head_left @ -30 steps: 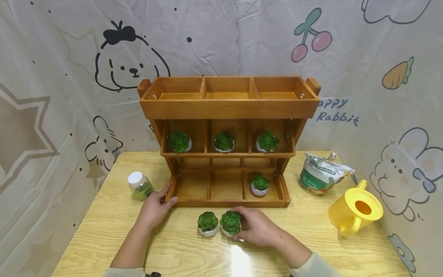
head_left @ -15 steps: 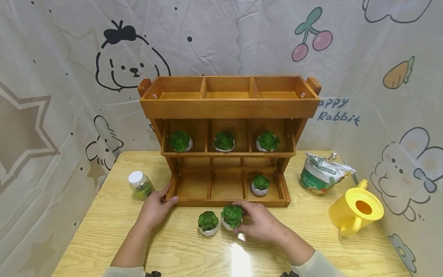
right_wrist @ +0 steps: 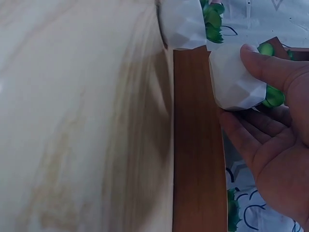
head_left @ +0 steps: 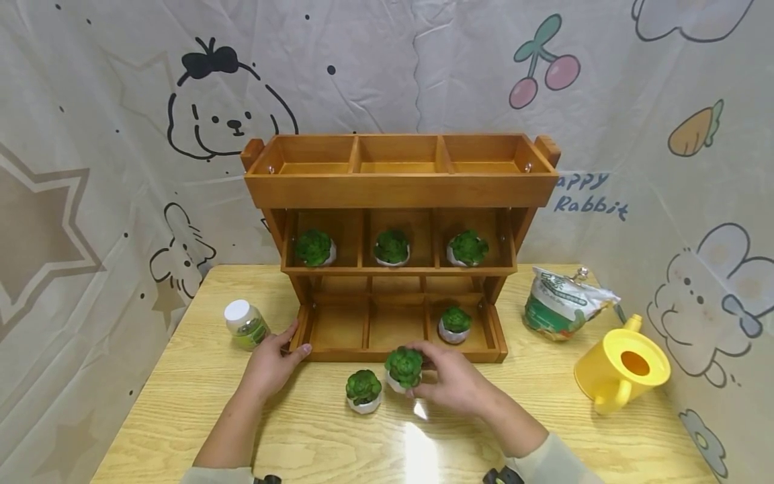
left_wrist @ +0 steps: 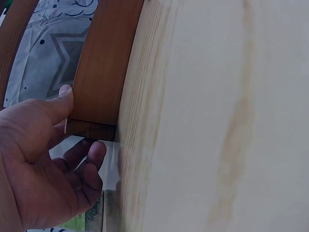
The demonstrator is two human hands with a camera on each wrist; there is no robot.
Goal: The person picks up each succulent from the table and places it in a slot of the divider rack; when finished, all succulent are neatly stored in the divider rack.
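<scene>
A green succulent in a white faceted pot (head_left: 403, 368) is held by my right hand (head_left: 456, 382), thumb and fingers around the pot. The right wrist view shows that white pot (right_wrist: 235, 79) lifted clear of the table. Another potted succulent (head_left: 363, 390) stands on the table just left of it. My left hand (head_left: 270, 363) holds the lower left corner of the wooden three-tier shelf (head_left: 399, 191); in the left wrist view its thumb lies against the shelf's end (left_wrist: 96, 96). Several potted succulents (head_left: 392, 247) sit in the middle tier, and one (head_left: 454, 324) in the bottom right compartment.
A white-capped jar (head_left: 244, 324) stands left of the shelf. To the right are a green and white bag (head_left: 565, 302) and a yellow watering can (head_left: 621, 366). A patterned cloth (head_left: 375, 67) hangs behind the wooden table (head_left: 338, 450).
My right hand has raised the potted succulent off the table and moved it a little toward the shelf's bottom tier. The left hand has stayed at the shelf's corner.
</scene>
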